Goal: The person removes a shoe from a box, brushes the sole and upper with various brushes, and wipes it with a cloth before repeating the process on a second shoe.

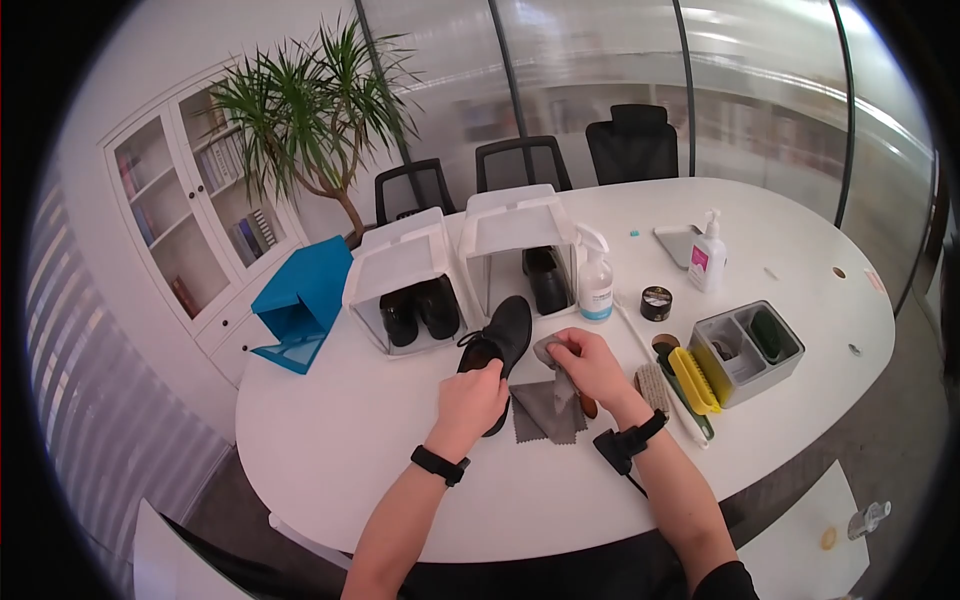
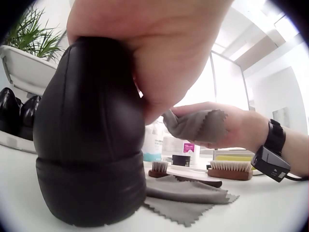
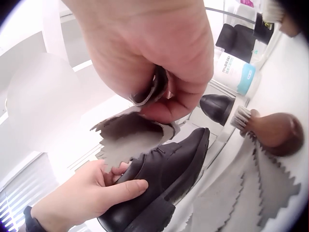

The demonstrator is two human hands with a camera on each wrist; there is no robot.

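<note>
A black lace-up shoe [image 1: 511,325] stands on the white table, its toe pointing away from me. My left hand [image 1: 468,405] grips it at the heel opening, thumb on the outer side and fingers inside, as the right wrist view shows. My right hand [image 1: 595,372] pinches a grey zigzag-edged cloth [image 3: 126,137], which hangs beside the shoe. Another grey cloth [image 1: 538,412] lies spread on the table under it. By that cloth lies a wooden-handled brush [image 3: 277,133] with pale bristles, mostly hidden by my right hand in the head view.
Two white boxes [image 1: 408,240] with black shoes [image 1: 421,312] inside stand behind. Rightward are a spray bottle [image 1: 596,285], a dark jar [image 1: 656,303], a pump bottle [image 1: 707,258], a yellow brush [image 1: 694,380], a wooden brush [image 2: 231,170] and a grey caddy [image 1: 750,375]. A blue box [image 1: 303,300] stands left.
</note>
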